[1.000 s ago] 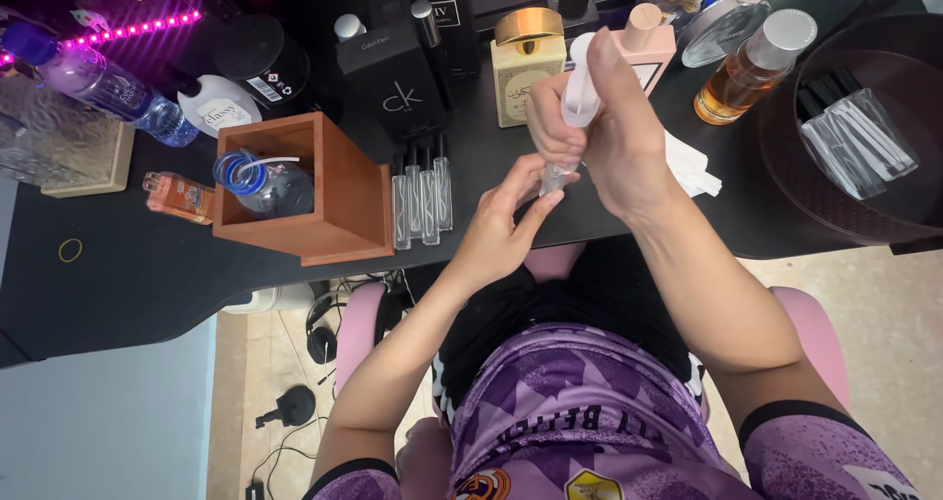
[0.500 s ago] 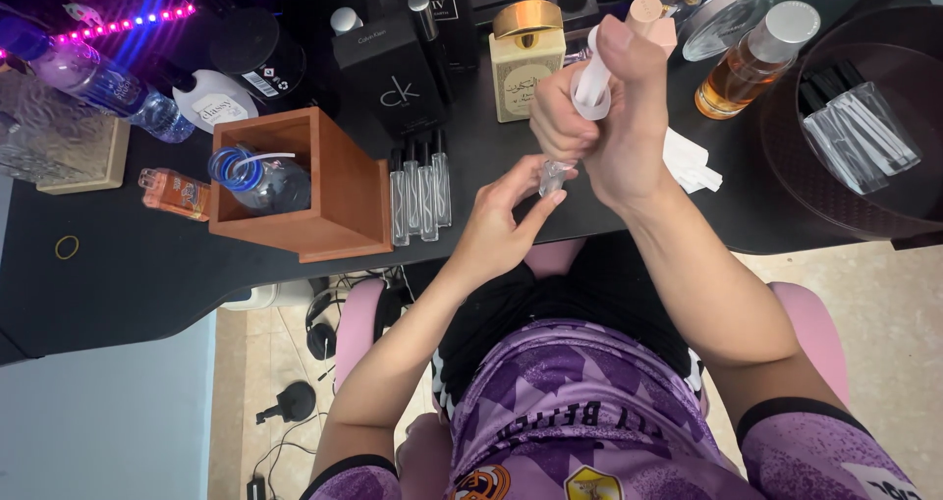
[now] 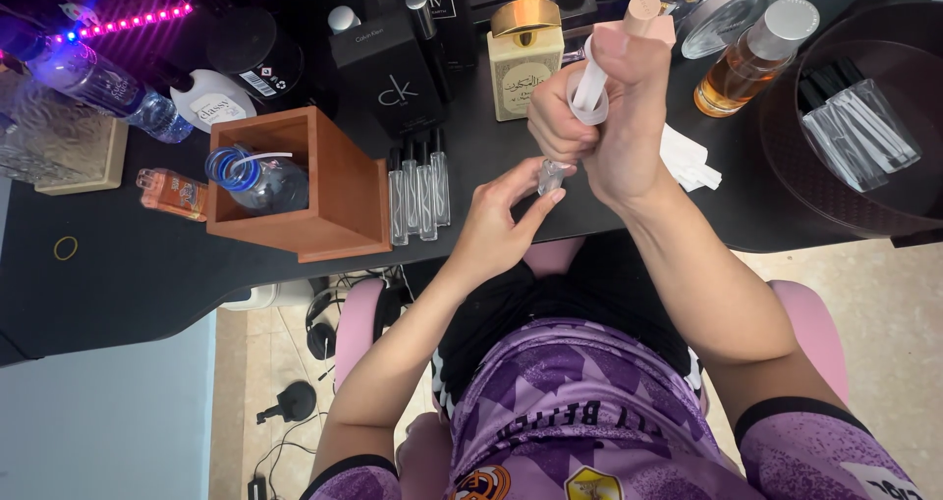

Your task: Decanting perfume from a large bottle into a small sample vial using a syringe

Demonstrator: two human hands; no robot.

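Head view, upper centre of frame: right hand (image 3: 614, 117) fingers closed around white syringe (image 3: 587, 92), left hand (image 3: 496, 220) fingers pinching small clear vial (image 3: 550, 177) beneath it, above black table (image 3: 118, 284).

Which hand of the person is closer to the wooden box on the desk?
Left. The left hand is just right of the wooden box, beside the row of small vials. The right hand is raised farther right, gripping a syringe.
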